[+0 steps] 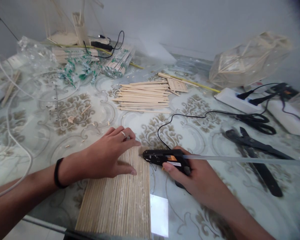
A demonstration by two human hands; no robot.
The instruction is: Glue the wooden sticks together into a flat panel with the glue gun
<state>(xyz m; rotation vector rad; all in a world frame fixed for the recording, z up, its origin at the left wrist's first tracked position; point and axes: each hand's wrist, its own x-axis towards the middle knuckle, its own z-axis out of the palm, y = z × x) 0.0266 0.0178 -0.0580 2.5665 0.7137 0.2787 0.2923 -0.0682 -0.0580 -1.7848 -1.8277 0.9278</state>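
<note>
A flat panel of wooden sticks [117, 206] laid side by side reaches to the table's front edge. My left hand [112, 153], with a ring and a black wristband, rests over the panel's upper part, its thumb and fingers spread apart. In my right hand [190, 173] is a black hot glue gun [165, 158], its nozzle pointing left at the panel's right edge, close to my left fingertips. A long translucent glue stick [240, 159] sticks out of the gun's back. Whether the nozzle touches the wood I cannot tell.
Loose wooden sticks [145, 96] lie beyond the panel. Pliers [257, 156] and scissors [258, 122] are at the right, near a white power strip [237, 100]. A bagged stick model [250, 60] and wrapped stick bundles [120, 60] stand farther back. A white cable [15, 130] crosses the left side.
</note>
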